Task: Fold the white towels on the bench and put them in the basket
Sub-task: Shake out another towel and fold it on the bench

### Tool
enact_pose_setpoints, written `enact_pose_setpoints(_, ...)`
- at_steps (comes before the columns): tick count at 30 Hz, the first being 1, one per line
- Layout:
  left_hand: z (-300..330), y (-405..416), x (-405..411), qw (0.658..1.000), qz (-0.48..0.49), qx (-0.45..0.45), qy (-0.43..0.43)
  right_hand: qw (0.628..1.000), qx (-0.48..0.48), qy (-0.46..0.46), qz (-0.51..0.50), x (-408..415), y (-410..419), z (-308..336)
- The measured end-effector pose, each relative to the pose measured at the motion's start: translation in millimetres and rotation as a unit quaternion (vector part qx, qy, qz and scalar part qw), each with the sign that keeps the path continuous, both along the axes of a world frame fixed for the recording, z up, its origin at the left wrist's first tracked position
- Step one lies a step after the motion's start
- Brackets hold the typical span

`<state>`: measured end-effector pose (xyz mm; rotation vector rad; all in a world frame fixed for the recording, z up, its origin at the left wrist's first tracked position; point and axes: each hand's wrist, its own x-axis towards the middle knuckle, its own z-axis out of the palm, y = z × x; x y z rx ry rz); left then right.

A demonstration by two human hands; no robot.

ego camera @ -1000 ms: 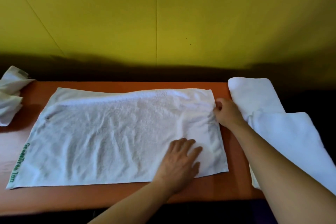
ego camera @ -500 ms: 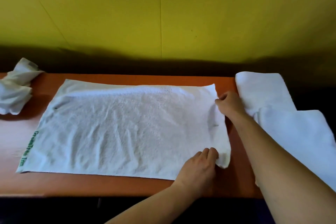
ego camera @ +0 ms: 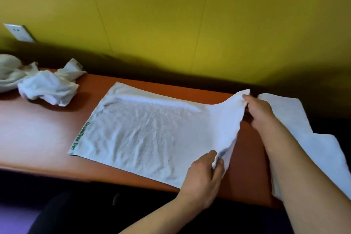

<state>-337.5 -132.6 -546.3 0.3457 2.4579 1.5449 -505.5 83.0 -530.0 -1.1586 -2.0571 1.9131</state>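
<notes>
Left hand (ego camera: 204, 172) and right hand (ego camera: 259, 111) pinch the towel's (ego camera: 152, 135) 2 corners; folding cleanly means carrying both across evenly to the lettered edge.

Orange-brown bench (ego camera: 38, 135) along a yellow wall; white towel (ego camera: 152, 135) spread flat mid-bench, its right edge lifted off; crumpled towels (ego camera: 45, 85) heaped at far left; another white towel (ego camera: 303, 131) draped over the right end.
</notes>
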Motion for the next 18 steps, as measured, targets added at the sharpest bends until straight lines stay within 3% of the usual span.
enact_pose_setpoints(4,4,-61,-11,0.995,0.096,0.004,0.005,0.999,-0.03,0.034,0.016,-25,-69,19)
enact_pose_setpoints(8,11,-115,-20,0.989,0.135,0.024,-0.053,0.999,-0.002,0.024,0.034,-45,-133,24)
enact_pose_setpoints(18,21,-236,-53,0.963,0.254,0.071,-0.058,0.99,0.033,0.052,0.125,-96,-297,20)
